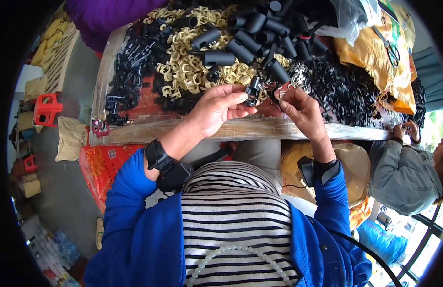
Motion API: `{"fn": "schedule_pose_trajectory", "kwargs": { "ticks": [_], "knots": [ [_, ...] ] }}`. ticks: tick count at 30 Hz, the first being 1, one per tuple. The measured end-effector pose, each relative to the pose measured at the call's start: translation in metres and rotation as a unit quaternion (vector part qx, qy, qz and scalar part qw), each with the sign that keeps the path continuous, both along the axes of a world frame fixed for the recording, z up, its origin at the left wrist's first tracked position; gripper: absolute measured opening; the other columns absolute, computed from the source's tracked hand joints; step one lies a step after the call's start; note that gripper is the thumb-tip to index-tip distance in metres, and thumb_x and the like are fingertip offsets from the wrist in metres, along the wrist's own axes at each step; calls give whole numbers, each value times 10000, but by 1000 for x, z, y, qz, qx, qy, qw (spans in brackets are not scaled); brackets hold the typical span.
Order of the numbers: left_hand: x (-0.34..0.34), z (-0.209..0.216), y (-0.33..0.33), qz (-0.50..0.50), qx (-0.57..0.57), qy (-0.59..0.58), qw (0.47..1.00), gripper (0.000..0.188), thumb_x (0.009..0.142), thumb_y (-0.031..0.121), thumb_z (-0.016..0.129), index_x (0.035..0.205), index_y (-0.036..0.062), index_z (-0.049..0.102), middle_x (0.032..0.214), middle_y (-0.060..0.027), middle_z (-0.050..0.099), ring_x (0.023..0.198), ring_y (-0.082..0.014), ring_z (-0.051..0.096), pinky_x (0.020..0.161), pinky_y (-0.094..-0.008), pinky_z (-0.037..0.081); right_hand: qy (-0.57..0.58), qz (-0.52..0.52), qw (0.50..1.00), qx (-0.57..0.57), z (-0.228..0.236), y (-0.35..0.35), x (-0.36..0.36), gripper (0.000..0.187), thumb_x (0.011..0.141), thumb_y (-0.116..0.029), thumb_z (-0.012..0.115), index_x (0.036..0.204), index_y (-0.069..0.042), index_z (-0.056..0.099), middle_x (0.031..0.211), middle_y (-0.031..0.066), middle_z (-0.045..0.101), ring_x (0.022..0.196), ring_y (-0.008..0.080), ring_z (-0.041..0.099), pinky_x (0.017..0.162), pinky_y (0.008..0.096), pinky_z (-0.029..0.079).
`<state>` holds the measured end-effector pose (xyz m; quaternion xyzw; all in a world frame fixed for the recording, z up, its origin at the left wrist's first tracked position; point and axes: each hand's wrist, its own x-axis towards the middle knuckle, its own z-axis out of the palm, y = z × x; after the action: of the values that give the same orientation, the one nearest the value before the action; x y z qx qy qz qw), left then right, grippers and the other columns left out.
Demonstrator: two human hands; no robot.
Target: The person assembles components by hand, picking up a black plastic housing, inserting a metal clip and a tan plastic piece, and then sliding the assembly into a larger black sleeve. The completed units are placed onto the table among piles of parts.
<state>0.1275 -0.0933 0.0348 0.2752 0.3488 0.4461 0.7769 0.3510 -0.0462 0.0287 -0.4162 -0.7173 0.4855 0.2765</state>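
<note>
Near the front edge of the table, my left hand (221,106) pinches a small black fitting (253,89) with a short upright barrel between thumb and fingers. To its right, my right hand (302,111) is closed on a small curved black part (276,93), held a little apart from the fitting. Part of each piece is hidden by my fingers. Just beyond my hands lie a heap of pale gold U-shaped clips (183,69), several black tubes (218,59) and a few shiny silver clips (298,75).
Black jointed parts (135,57) are heaped at the left, and small black pieces (341,91) at the right. Scissors (391,53) lie on an orange woven sack (357,52). Another person's hands (407,130) work at the table's right end. A red stool (47,110) stands at left.
</note>
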Motion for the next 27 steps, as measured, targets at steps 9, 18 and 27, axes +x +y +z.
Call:
{"fn": "schedule_pose_trajectory", "kwargs": {
  "ticks": [9,18,27],
  "knots": [
    [2,-21,-8,-27,-13,68,997,280,791,150,478,1026,-3,473,928,-112,560,791,-154,562,666,-211,448,-155,-77,975,137,-3,8,22,165,713,-77,584,840,-4,507,685,61,502,563,114,491,513,222,404],
    [3,-27,0,-43,-29,55,997,291,788,146,481,1036,-6,469,933,-113,559,790,-158,563,666,-213,449,-226,-85,861,448,-24,55,-23,216,691,-121,596,871,-23,529,831,127,510,626,244,529,532,293,428],
    [-7,-33,-6,-16,-24,28,999,285,792,135,472,1033,-17,466,936,-128,556,789,-167,567,663,-223,464,-165,-84,954,236,-19,9,8,169,677,-66,588,835,-20,549,786,102,533,610,222,546,529,273,437]
  ]
}}
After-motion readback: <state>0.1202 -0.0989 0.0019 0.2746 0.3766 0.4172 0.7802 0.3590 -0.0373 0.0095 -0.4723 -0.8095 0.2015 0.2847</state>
